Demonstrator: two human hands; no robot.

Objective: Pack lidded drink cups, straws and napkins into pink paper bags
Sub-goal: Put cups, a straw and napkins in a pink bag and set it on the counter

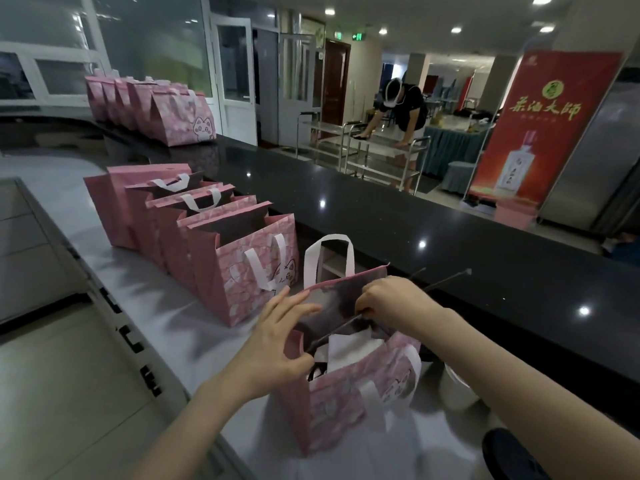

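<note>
An open pink paper bag (349, 403) with white handles stands on the grey counter in front of me. Inside it show a white napkin (349, 348) and a dark cup lid (317, 370). My left hand (277, 344) holds the bag's left rim, thumb at the near edge and fingers stretched along the far edge. My right hand (388, 299) reaches into the bag's mouth and pinches a thin dark straw (336, 332) that slants down into the bag. Two more straws (446, 280) lie on the black ledge just behind the right hand.
A row of open pink bags (221, 244) stands to the left on the counter (149, 292). Folded, closed bags (162, 109) line the raised black ledge (415, 216) at the far left. A white cup (457, 389) stands right of the bag. A person leans over a steel cart (377, 150) beyond.
</note>
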